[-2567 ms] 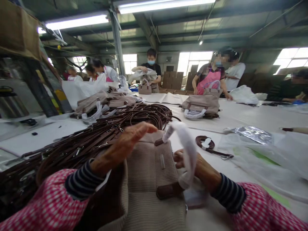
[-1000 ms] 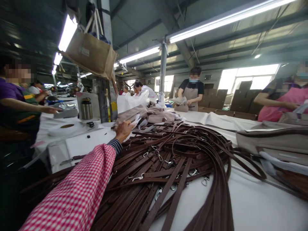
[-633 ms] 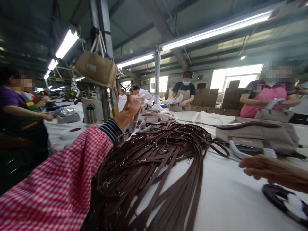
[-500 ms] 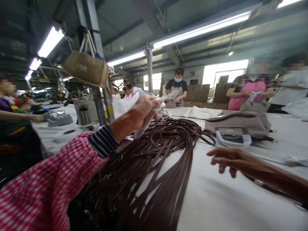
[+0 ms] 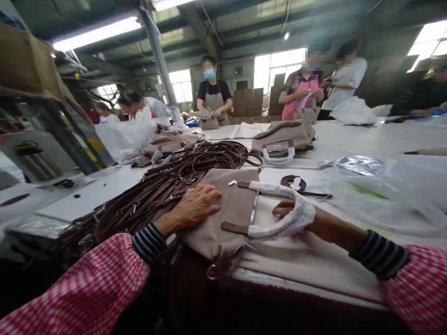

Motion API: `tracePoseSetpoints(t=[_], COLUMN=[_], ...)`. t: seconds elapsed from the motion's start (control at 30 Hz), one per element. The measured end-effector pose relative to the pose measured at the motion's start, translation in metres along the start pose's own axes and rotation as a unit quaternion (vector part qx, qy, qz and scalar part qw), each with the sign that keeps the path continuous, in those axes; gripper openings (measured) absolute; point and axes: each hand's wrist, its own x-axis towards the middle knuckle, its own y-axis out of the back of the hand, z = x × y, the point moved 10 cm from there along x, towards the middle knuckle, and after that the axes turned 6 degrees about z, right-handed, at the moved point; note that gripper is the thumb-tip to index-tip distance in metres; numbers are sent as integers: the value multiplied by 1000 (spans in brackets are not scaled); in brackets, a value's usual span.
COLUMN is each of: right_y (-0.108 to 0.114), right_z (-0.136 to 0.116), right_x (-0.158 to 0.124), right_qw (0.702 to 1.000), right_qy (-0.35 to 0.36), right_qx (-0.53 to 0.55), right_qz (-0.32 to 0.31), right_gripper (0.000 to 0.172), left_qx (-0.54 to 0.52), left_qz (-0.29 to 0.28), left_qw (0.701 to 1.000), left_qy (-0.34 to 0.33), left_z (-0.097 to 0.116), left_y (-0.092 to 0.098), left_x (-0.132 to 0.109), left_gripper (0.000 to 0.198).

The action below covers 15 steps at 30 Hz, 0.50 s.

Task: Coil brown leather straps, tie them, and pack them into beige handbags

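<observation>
My left hand (image 5: 199, 203) lies on the taupe body of a handbag (image 5: 223, 200), its fingers stretched out over the fabric. A handle (image 5: 279, 231) in white wrapping, with brown tabs, loops from the bag toward the right. My right hand (image 5: 284, 210) reaches beneath this handle, which crosses over the back of it. Its fingertips show inside the loop, loosely bent and apart from the wrapping; the rest of the hand is covered. Beside my left hand spreads a pile of dark brown straps (image 5: 153, 190) with metal clasps. A ring hangs at the bag's near corner.
Another taupe bag (image 5: 284, 135) lies across the white table, with more bags (image 5: 171, 144) at the left. A coiled strap (image 5: 293, 183) and clear plastic (image 5: 391, 190) are on the right. Several people work beyond the table. A metal post (image 5: 77, 135) rises at the left.
The view has turned right. My left hand, earlier stretched forward with pale wrapping, now rests on a handbag. My right hand has moved from over the table to under the bag's handle.
</observation>
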Motion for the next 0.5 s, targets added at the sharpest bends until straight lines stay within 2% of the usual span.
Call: tracePoseSetpoints(t=[0.1, 0.2, 0.3, 0.4, 0.43, 0.5], right_y=[25, 37, 39, 41, 40, 33], right_z=[11, 14, 6, -13, -18, -19], right_x=[-3, -5, -9, -12, -12, -12], right_qw=[998, 997, 996, 990, 990, 995], right_qy=[-49, -69, -48, 3, 11, 2], right_qx=[-45, -19, -31, -78, -80, -52], right_qz=[4, 23, 67, 119, 119, 87], right_gripper=[26, 19, 20, 20, 23, 33], left_qx=[0, -4, -35, -83, -99, -128], left_qz=[3, 0, 16, 44, 32, -29], left_qw=[1000, 1000, 999, 995, 993, 986], left_qy=[23, 11, -24, -40, -53, -102], left_z=[-13, -7, 8, 26, 36, 64], left_y=[-10, -6, 7, 27, 31, 29], left_x=[-3, 1, 6, 3, -1, -18], left_gripper=[35, 30, 21, 20, 22, 37])
